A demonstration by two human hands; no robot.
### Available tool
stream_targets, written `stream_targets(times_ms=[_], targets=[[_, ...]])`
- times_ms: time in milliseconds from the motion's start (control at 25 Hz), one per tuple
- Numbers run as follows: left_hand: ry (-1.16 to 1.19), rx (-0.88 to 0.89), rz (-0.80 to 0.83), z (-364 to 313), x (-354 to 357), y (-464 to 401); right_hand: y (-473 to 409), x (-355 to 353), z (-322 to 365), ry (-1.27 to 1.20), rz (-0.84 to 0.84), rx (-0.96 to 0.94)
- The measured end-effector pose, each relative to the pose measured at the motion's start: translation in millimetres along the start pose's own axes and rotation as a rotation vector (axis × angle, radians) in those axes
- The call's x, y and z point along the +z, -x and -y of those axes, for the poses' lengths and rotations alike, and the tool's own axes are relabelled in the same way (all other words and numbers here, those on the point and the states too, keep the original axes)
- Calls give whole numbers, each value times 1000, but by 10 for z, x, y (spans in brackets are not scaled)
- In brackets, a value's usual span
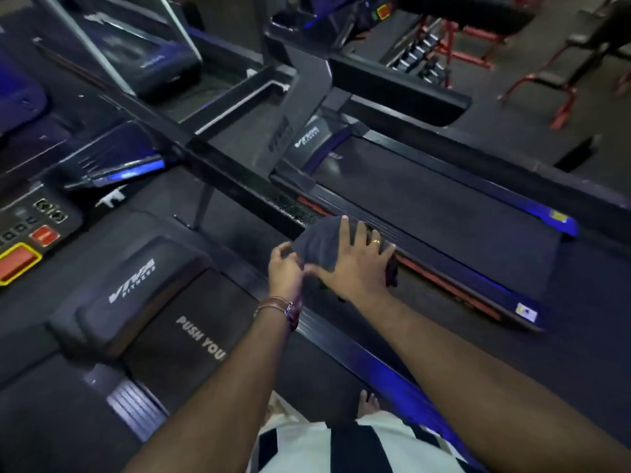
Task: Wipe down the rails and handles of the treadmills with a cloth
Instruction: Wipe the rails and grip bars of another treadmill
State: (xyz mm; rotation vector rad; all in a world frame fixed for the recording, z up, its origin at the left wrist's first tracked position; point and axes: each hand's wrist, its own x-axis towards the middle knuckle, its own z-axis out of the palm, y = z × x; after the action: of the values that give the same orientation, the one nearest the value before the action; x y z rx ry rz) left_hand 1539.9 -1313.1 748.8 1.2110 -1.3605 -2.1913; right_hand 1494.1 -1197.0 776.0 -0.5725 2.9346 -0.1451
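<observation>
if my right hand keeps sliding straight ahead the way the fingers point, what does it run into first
Probably nothing new soon. The right hand lies flat on the dark cloth at the near end of the black handrail, fingers pointing along it, so it would follow the wet-looking rail towards the grey upright. Depth is uncertain.

A gym with treadmills standing side by side.
Two treadmills (426, 206) with "VIVA FITNESS" motor covers (133, 281) fill the middle of the frame, a console with red buttons (30, 240) is at left, and red-framed weight benches (560, 76) and a dumbbell rack (420, 59) stand at upper right.
</observation>
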Motion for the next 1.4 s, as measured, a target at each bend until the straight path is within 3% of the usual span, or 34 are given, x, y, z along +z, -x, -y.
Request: stream_targets(times_ms=[80,120,200,280,360,480,600,720,800,880,960,1040,1080,1120,1200,1240,1320,1400], targets=[[-210,66,-50,15,-150,-220,-76,3,-40,124,-28,-50],[-390,204,-45,-7,-190,-288,-123,0,-89,125,-51,-76],[-721,658,25,-102,-177,-417,-177,20,-168,22,-114,-101],[-893,948,115,-229,-79,-526,-218,-42,-217,-158,-115,-13],[-961,938,205,-227,-18,-654,-307,-79,-214,-258,-43,112],[-973,910,258,-70,17,-764,-454,-61,-142,-84,64,-75],[-947,927,193,1,35,-765,-584,-76,-189,-159,195,-151],[-950,947,139,-11,78,-744,-556,-129,-315,-296,158,-47],[-983,983,110,30,81,-749,-433,-81,-307,-182,90,-146],[-1008,1001,96,59,88,-774,-482,-72,-267,-133,123,-258],[-998,1020,59,71,103,-768,-715,-100,-311,-316,332,-190],[-984,1017,10,55,152,-710,-913,-130,-442,-736,523,-20],[-981,1016,-4,55,161,-689,-869,-133,-465,-814,566,11],[-982,1020,-6,70,158,-691,-790,-122,-468,-756,551,-18],[-1002,1038,13,97,126,-729,-667,-29,-464,-348,380,-197],[-1022,1044,15,107,114,-746,-649,-21,-444,-292,323,-250],[-1052,1044,7,104,124,-749,-788,-40,-432,-492,419,-246],[-1047,1023,-23,91,153,-703,-971,-113,-504,-1073,774,34]])
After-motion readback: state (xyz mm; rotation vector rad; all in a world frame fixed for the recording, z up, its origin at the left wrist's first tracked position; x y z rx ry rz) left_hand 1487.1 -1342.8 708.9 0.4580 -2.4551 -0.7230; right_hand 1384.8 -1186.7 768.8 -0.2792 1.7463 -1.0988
